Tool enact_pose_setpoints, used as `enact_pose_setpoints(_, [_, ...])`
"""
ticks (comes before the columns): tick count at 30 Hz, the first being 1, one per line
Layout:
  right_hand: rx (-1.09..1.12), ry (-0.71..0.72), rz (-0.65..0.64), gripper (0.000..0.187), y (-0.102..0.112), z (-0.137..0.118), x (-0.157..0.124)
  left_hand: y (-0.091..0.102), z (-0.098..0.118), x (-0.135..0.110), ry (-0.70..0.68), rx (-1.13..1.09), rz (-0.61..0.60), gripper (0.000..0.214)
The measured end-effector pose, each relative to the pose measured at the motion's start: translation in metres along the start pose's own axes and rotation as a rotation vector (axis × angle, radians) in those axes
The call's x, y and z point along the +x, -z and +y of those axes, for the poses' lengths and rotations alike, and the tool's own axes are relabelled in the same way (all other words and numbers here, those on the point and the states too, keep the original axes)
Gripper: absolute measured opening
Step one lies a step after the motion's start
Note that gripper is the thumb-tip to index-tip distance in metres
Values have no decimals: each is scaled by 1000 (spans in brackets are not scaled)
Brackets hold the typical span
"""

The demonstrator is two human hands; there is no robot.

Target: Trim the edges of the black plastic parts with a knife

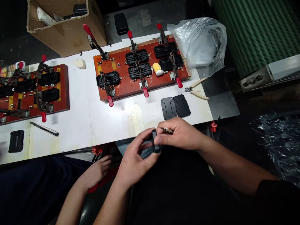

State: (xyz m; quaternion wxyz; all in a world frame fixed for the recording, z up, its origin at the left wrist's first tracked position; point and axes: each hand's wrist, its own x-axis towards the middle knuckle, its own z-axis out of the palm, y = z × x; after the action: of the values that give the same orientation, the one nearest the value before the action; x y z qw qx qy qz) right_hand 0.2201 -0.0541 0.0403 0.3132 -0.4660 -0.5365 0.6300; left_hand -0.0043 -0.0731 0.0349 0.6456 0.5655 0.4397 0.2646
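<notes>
My left hand (134, 156) and my right hand (180, 135) meet just below the front edge of the white table (77, 125). Between them they grip a small black plastic part (154, 141), held on edge. The right hand's fingers also pinch a thin stick-like tool (167, 129) whose tip points left over the part. Two flat black plates (175, 106) lie on the table just beyond my right hand. Behind them a red-brown clamp board (126, 86) carries several black parts under red-handled toggle clamps.
Another person's hand (98, 171) rests low at the left of mine. A second clamp board (63, 90) sits at the far left, with a thin blade (44, 128) and a black part (16, 141) near it. Cutters (198, 90), a plastic bag (201, 43) and a cardboard box (65, 34) stand further back.
</notes>
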Motion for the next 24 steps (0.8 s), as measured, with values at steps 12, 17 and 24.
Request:
enact_pose_setpoints(12, [87,-10,130,51,-5,11,2,1,-3,-3,81,-58,-58,65])
enact_pose_setpoints(17, [-110,9,366,37,7,14,4,0,-1,-5,114,-80,-100,62])
enact_pose_setpoints(24, [-778,-190,619,36,74,38,-28,21,-13,31,242,475,372,65])
